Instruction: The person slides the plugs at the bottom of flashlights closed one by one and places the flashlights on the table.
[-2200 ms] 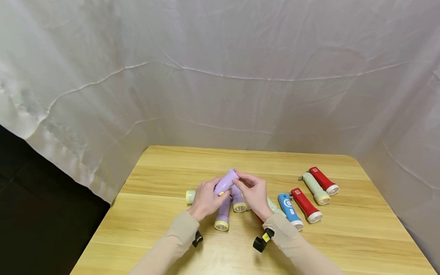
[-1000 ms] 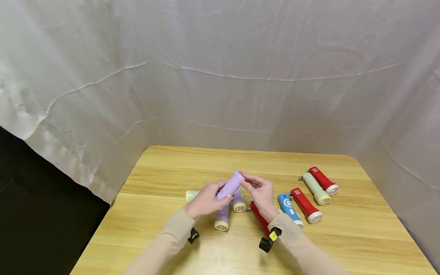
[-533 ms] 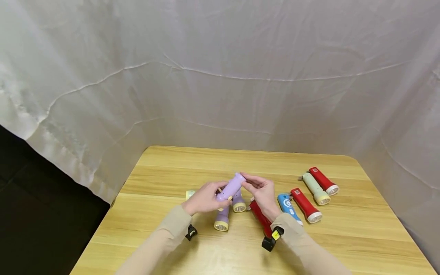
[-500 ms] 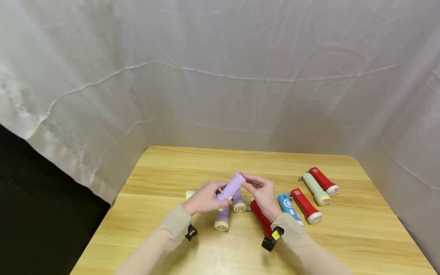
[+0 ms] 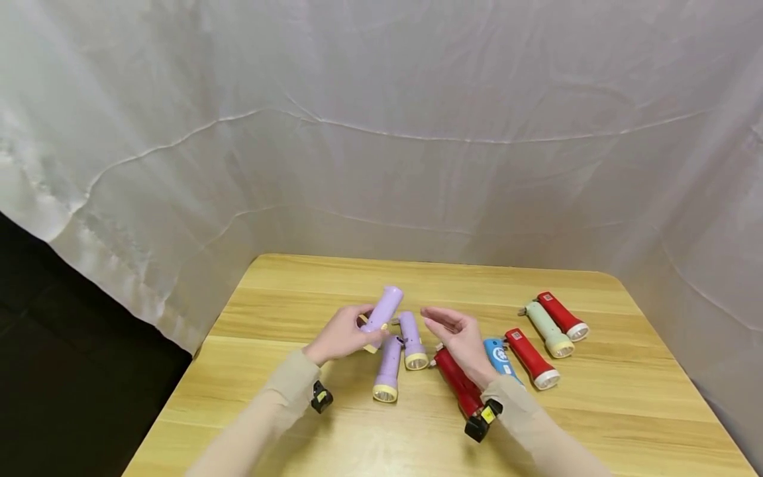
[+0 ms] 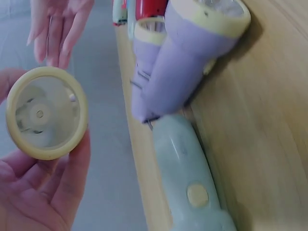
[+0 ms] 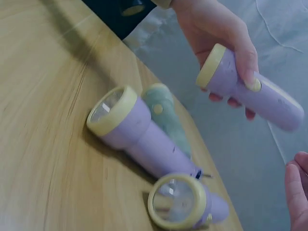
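Note:
My left hand (image 5: 341, 335) holds a purple flashlight (image 5: 386, 305) above the table, its tail tilted up. In the right wrist view, the thumb lies on the flashlight's yellow switch (image 7: 253, 85). The clear lens (image 6: 45, 113) with its cream rim faces the left wrist camera. Apart from that flashlight, my right hand (image 5: 463, 341) is held with loosely bent fingers and nothing in them, above a red flashlight (image 5: 456, 379). Below and between the hands lie two more purple flashlights, one nearer (image 5: 390, 363) and one farther (image 5: 410, 336). A pale green flashlight (image 6: 180, 163) lies beside them, mostly hidden by the left hand in the head view.
To the right lie a blue flashlight (image 5: 499, 356), a red flashlight (image 5: 530, 358), a pale green flashlight (image 5: 548, 330) and another red flashlight (image 5: 561, 315). Thin metal prongs (image 6: 137, 84) stick out near the purple flashlights. Grey curtains (image 5: 441, 165) surround the wooden table (image 5: 316, 278).
My right hand has let go of the purple flashlight's tail and drawn slightly away to the right. The left hand has moved left with the flashlight, tilting it more upright.

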Demonstrator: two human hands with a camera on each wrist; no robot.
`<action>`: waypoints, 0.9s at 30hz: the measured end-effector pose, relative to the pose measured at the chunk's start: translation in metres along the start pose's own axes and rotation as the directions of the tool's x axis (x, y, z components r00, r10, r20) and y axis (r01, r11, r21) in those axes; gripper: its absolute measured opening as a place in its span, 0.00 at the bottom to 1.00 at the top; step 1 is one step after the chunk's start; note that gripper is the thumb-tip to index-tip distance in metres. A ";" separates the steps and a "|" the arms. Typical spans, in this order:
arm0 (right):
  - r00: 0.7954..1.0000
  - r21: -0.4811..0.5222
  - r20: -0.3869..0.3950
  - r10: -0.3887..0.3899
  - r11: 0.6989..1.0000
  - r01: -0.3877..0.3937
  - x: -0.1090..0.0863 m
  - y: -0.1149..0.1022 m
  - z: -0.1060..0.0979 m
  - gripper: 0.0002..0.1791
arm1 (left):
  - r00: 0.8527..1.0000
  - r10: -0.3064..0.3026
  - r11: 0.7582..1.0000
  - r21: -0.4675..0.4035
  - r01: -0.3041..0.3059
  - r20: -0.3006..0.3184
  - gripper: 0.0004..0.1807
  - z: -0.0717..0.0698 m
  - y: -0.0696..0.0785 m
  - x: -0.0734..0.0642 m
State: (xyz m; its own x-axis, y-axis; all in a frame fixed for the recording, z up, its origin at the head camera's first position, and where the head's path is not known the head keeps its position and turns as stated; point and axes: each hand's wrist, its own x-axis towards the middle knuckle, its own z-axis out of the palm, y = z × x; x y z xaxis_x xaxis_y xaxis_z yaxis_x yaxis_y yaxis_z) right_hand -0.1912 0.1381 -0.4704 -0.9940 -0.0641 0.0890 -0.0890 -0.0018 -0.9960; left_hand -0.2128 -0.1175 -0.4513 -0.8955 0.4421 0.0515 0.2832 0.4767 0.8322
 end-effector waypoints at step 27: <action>0.999 -0.190 0.032 -0.005 0.982 0.011 -0.011 0.013 -0.018 0.15 | 0.925 -0.278 0.958 0.001 0.288 -0.257 0.36 -0.070 -0.068 0.018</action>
State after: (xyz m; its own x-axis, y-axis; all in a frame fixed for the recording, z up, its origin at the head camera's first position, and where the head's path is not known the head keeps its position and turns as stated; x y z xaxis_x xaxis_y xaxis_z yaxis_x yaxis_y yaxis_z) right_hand -0.1828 0.1565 -0.4838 -0.9909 -0.0961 0.0938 -0.1106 0.1873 -0.9761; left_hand -0.2722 -0.1950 -0.4688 -0.9958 0.0811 -0.0419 0.0134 0.5844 0.8114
